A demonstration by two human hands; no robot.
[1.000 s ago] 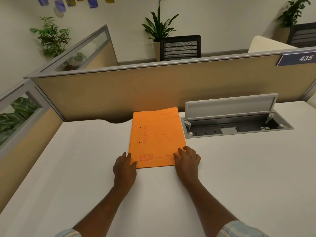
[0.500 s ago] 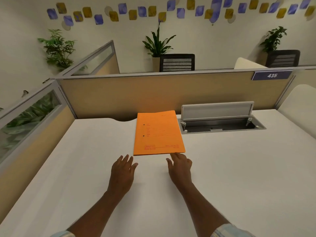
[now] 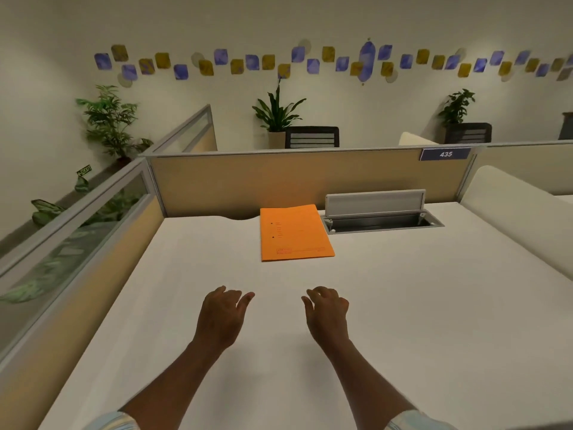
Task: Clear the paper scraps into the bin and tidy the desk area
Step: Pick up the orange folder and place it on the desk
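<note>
An orange folder [image 3: 294, 232] lies flat on the white desk [image 3: 418, 305], pushed back near the tan partition. My left hand [image 3: 221, 316] and my right hand [image 3: 327, 311] hover over the desk well in front of the folder, apart from it. Both hands hold nothing and their fingers are loosely spread. No paper scraps and no bin are in view.
A cable tray [image 3: 381, 220] with its grey lid raised sits in the desk right of the folder. Tan partitions [image 3: 279, 181] close the back and left sides. A cream panel [image 3: 521, 218] borders the right. Plants and chairs stand beyond.
Both hands let go of the folder's near edge and drew back toward me. The folder stays at the back of the desk, and my view has risen and pulled away.
</note>
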